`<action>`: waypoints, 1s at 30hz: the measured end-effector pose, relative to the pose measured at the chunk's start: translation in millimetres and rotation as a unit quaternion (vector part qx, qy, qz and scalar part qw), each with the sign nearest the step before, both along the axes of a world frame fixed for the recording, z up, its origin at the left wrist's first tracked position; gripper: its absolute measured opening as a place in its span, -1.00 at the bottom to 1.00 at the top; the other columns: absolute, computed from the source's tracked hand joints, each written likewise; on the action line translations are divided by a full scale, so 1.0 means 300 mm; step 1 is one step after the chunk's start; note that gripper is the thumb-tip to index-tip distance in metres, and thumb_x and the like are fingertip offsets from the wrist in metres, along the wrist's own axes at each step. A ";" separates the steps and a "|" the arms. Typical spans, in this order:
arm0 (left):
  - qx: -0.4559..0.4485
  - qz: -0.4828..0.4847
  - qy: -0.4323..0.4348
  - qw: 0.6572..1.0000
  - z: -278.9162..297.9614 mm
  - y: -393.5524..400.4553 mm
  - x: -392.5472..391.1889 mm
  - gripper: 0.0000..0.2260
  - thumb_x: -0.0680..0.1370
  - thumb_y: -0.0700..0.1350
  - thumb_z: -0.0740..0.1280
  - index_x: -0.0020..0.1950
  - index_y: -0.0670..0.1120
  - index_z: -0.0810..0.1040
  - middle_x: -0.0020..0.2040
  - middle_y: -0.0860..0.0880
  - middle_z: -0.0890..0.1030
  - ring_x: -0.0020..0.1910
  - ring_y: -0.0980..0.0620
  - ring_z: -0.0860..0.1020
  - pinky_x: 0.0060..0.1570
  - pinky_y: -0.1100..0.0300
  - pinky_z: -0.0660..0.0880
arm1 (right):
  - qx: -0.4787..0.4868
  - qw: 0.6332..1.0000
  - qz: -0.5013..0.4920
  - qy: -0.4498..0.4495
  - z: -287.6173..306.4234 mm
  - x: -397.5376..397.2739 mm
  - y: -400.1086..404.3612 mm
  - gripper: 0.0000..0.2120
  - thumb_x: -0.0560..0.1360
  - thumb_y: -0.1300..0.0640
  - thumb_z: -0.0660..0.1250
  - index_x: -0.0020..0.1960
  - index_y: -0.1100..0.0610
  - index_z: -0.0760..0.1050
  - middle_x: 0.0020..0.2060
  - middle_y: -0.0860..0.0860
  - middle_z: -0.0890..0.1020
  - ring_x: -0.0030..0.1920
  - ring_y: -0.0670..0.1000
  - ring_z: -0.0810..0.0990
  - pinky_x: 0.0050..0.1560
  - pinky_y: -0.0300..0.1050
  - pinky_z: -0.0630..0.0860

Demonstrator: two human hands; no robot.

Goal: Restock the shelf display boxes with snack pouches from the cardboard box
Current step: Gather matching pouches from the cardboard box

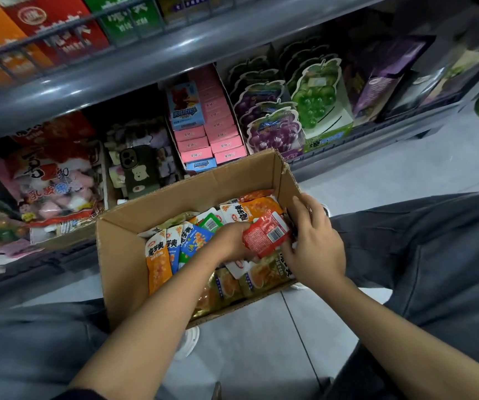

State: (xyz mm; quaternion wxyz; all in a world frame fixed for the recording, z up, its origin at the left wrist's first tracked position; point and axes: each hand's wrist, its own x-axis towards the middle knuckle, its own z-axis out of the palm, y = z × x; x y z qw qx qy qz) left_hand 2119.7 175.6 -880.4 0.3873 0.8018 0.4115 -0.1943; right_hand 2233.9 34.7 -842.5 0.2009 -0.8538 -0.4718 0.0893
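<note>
Item: red snack pouch [265, 234], above the cardboard box [123, 255] on the floor. Our left hand [232, 239] pinches it; right hand [314, 241], fingers relaxed, touches its edge. We judge it light, soft, slippery; take by the sealed edge.

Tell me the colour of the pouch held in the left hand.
Red, with a white barcode panel; the pouch in the left hand shows best in the head view.

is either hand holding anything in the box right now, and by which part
The left hand grips red snack pouches by their left end, inside the cardboard box. The right hand touches their right end; whether it grips cannot be told.
</note>
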 end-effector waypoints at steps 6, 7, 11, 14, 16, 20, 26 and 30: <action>-0.008 -0.024 0.060 0.998 0.014 -0.002 0.037 -0.53 0.24 -0.03 0.61 0.11 -0.01 0.61 -0.02 -0.01 0.67 -0.07 -0.01 0.63 -0.02 0.19 0.55 | -0.007 1.000 -0.002 -0.001 0.010 -0.003 -0.001 -0.27 0.36 0.02 0.44 0.46 0.15 0.26 0.43 0.06 0.31 0.23 0.13 0.49 -0.03 0.02 0.57; -0.023 -0.020 0.071 0.997 0.012 -0.002 0.043 -0.54 0.25 -0.04 0.61 0.11 -0.01 0.61 -0.01 -0.02 0.67 -0.06 -0.02 0.63 0.01 0.18 0.55 | -0.006 1.000 -0.002 -0.001 0.010 -0.003 -0.001 -0.27 0.36 0.03 0.45 0.45 0.16 0.27 0.42 0.07 0.32 0.22 0.13 0.50 -0.04 0.02 0.58; -0.041 0.025 0.065 0.997 0.004 -0.008 0.053 -0.59 0.27 -0.02 0.59 0.06 -0.09 0.65 -0.03 -0.07 0.68 -0.09 -0.05 0.63 -0.02 0.13 0.58 | 0.002 1.000 -0.003 -0.004 0.007 -0.001 -0.001 -0.30 0.35 0.05 0.44 0.43 0.18 0.30 0.40 0.07 0.35 0.19 0.13 0.52 -0.08 0.02 0.59; -0.041 0.089 0.028 0.995 -0.003 -0.010 0.038 -0.58 0.28 -0.02 0.58 0.08 -0.11 0.64 -0.02 -0.07 0.66 -0.11 -0.04 0.60 -0.07 0.17 0.54 | 0.004 1.000 -0.003 0.002 0.008 -0.001 -0.001 -0.29 0.36 0.05 0.43 0.44 0.17 0.28 0.40 0.07 0.35 0.20 0.12 0.51 -0.07 0.00 0.59; -0.063 0.134 0.002 0.989 0.001 -0.008 0.020 -0.68 0.29 -0.11 0.59 -0.01 -0.11 0.63 -0.08 -0.05 0.63 -0.18 0.01 0.57 -0.16 0.22 0.49 | 0.006 1.000 -0.001 0.003 0.008 -0.001 -0.001 -0.29 0.37 0.06 0.41 0.45 0.18 0.26 0.41 0.07 0.33 0.21 0.11 0.50 -0.06 0.00 0.59; -0.080 0.215 -0.074 0.970 0.037 0.000 -0.030 -0.82 0.32 -0.18 0.56 -0.14 -0.06 0.64 -0.11 -0.05 0.66 -0.21 0.07 0.58 -0.19 0.26 0.50 | -0.005 1.000 0.001 0.004 0.014 0.001 0.002 -0.31 0.43 0.04 0.35 0.49 0.15 0.19 0.45 0.02 0.26 0.27 0.08 0.44 -0.01 -0.02 0.56; -0.103 0.330 -0.173 0.922 0.126 0.036 -0.087 -0.85 0.36 -0.13 0.55 -0.15 0.02 0.64 -0.10 0.03 0.68 -0.11 0.08 0.61 0.04 0.15 0.50 | 0.008 1.000 -0.003 0.011 0.009 0.000 0.002 -0.34 0.41 0.05 0.34 0.45 0.19 0.26 0.41 0.07 0.33 0.26 0.12 0.46 -0.03 0.01 0.56; -0.119 0.396 -0.215 0.885 0.193 0.056 -0.099 -0.85 0.36 -0.15 0.54 -0.13 -0.02 0.62 -0.09 -0.01 0.68 -0.08 -0.01 0.63 0.07 0.06 0.53 | 0.011 1.000 -0.005 -0.021 0.021 -0.007 0.012 -0.36 0.42 -0.02 0.35 0.42 0.19 0.31 0.36 0.11 0.40 0.25 0.14 0.47 0.19 0.06 0.44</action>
